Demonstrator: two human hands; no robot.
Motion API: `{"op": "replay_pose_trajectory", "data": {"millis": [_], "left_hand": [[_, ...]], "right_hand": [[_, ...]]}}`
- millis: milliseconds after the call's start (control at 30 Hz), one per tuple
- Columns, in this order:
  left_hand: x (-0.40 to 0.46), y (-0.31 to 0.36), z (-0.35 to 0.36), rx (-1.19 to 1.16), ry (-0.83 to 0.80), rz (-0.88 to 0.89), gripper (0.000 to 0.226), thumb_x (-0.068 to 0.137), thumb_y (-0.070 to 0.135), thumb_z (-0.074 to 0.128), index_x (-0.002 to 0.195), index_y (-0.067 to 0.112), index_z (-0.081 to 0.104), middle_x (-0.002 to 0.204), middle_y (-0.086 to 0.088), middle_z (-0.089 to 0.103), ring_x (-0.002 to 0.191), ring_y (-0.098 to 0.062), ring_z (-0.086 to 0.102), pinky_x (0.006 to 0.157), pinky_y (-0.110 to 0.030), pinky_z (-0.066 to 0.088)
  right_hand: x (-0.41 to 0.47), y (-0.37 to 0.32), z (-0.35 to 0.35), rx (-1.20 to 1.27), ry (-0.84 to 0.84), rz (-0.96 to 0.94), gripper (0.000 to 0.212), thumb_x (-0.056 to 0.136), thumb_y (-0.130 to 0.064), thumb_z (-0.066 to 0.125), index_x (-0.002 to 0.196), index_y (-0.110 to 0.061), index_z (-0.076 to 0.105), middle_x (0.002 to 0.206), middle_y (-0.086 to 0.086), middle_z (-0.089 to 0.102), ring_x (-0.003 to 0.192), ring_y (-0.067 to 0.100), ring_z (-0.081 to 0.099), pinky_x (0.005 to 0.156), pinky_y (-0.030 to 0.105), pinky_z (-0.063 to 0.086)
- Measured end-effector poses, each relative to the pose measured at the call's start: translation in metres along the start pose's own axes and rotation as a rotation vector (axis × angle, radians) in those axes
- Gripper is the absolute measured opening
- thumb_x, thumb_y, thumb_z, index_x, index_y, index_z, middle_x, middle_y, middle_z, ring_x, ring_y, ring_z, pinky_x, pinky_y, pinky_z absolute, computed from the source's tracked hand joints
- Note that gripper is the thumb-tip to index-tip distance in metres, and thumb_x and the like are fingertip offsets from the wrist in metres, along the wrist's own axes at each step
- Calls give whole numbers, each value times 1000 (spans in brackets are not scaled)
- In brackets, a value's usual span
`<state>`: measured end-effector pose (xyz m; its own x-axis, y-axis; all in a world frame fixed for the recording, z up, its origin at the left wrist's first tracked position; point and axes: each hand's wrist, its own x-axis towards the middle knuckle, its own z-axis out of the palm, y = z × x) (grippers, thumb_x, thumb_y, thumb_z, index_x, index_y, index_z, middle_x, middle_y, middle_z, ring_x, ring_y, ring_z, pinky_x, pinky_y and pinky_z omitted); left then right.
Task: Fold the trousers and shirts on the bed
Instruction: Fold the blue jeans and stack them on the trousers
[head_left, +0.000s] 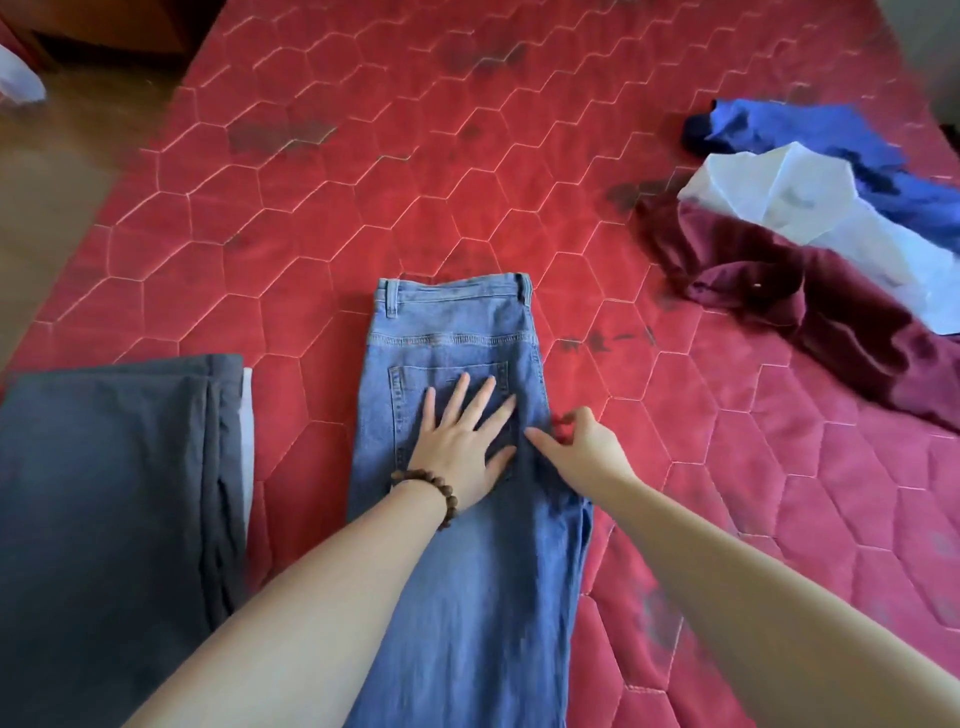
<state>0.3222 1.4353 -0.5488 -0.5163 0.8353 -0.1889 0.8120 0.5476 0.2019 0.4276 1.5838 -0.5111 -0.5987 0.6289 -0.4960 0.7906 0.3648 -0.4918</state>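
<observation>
Spread underneath everything: a red quilted mattress (415, 171), stitched in pale hexagons and blotched with dark stains. Lying lengthwise down its middle, a pair of blue denim trousers (467, 571), folded leg over leg, waistband and belt loops at the far end, back pocket with contrast stitching facing up. At the left edge, dark grey smooth-woven trousers (114, 509), laid flat with a pale lining strip showing along the right side. Heaped at far right, three crumpled shirts: a soft maroon shirt (831, 312) nearest, a crisp pale-blue-white shirt (789, 202) overlapping it, a bright blue shirt (810, 135) furthest back. Pressed flat on the denim pocket, the left hand (462, 447), fingers straight and splayed, grasping nothing. At the wrist, a brown wooden bead bracelet (431, 493). At the denim's right edge, the right hand (576, 441), fingers curled, apparently pinching the seam, though the grip itself looks blurred.
</observation>
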Motion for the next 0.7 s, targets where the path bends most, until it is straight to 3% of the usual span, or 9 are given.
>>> {"op": "replay_pose_trajectory", "data": {"millis": [67, 267, 400, 533, 567, 633, 700], "left_hand": [[-1, 1, 8, 53, 42, -28, 66, 91, 60, 14, 151, 36, 8, 161, 4, 2, 148, -25, -8, 115, -57, -8], [-1, 4, 15, 77, 108, -50, 63, 92, 59, 20, 150, 36, 16, 160, 4, 12, 148, -26, 2, 115, -59, 0], [-1, 4, 17, 78, 124, -55, 61, 93, 60, 21, 150, 37, 19, 159, 6, 16, 148, -24, 6, 115, -59, 2], [1, 7, 15, 36, 106, -84, 57, 95, 56, 18, 150, 38, 17, 159, 9, 14, 148, -21, 5, 116, -56, -2], [2, 6, 14, 16, 102, -86, 55, 97, 52, 19, 150, 37, 17, 160, 10, 13, 148, -20, 4, 116, -55, -3], [3, 5, 12, -54, 96, -69, 55, 100, 41, 23, 152, 29, 14, 160, 7, 14, 148, -17, 4, 117, -48, -5], [5, 3, 10, -161, 107, -50, 58, 99, 22, 33, 152, 14, 11, 159, 0, 18, 148, -16, 8, 118, -36, -6]], "right_hand": [[-12, 4, 8, -55, 24, -5, 52, 81, -63, 59, 101, -18, 42, 94, 2, 62, 89, 29, 61, 71, 35, 48], [-43, 26, 17, -157, 113, -70, 35, 94, -49, 48, 89, -15, 39, 90, 14, 66, 84, 39, 61, 64, 39, 44], [-48, 34, 10, -134, 174, 30, 33, 101, -40, 37, 80, -14, 40, 85, 19, 65, 72, 37, 53, 65, 41, 47], [-46, 24, 18, -68, 216, 210, 17, 99, -25, 38, 93, -11, 44, 101, 16, 60, 90, 38, 57, 70, 39, 41], [-46, 19, 19, -116, 317, 154, 8, 94, -15, 42, 97, -8, 46, 105, 17, 58, 95, 39, 55, 72, 41, 39], [-43, 2, 28, -198, 487, -110, 25, 81, 0, 50, 105, -2, 55, 114, 21, 55, 104, 41, 51, 85, 44, 42], [-36, -17, 42, -179, 381, -380, 41, 84, -4, 44, 123, 1, 54, 134, 21, 49, 125, 38, 45, 106, 42, 35]]}}
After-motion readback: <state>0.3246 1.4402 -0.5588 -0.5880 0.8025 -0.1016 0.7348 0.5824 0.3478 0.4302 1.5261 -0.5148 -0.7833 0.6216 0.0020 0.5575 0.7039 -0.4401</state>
